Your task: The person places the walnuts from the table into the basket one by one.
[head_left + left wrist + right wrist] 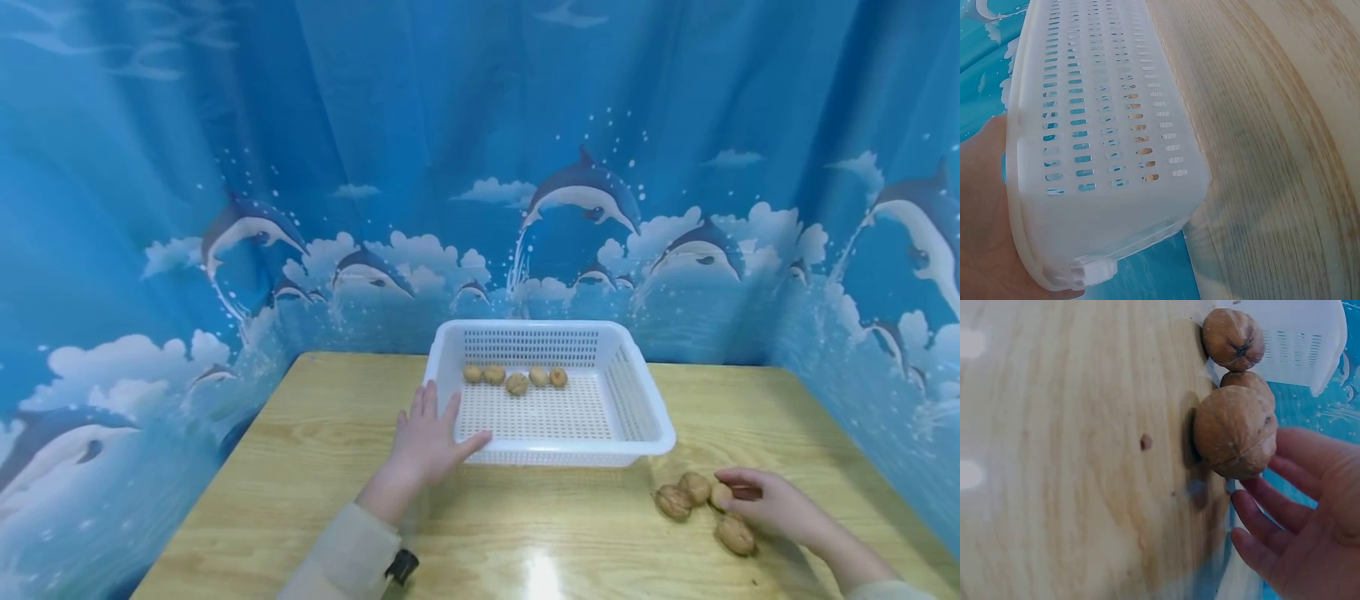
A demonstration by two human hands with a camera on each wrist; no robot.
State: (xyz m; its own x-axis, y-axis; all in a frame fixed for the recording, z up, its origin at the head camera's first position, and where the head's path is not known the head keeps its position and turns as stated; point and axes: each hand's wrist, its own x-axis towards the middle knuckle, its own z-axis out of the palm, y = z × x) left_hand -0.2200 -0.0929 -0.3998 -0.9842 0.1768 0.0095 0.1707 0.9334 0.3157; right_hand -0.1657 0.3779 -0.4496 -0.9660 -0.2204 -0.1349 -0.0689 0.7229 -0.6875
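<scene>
Left hand flat and open against white perforated plastic basket at frame centre, steadying it; right hand loosely curled, touching brown walnuts on wooden table, lower right.

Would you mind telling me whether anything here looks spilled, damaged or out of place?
Nothing stands out. The white basket sits level on the table, five walnuts inside, four whole walnuts by the right hand.
</scene>
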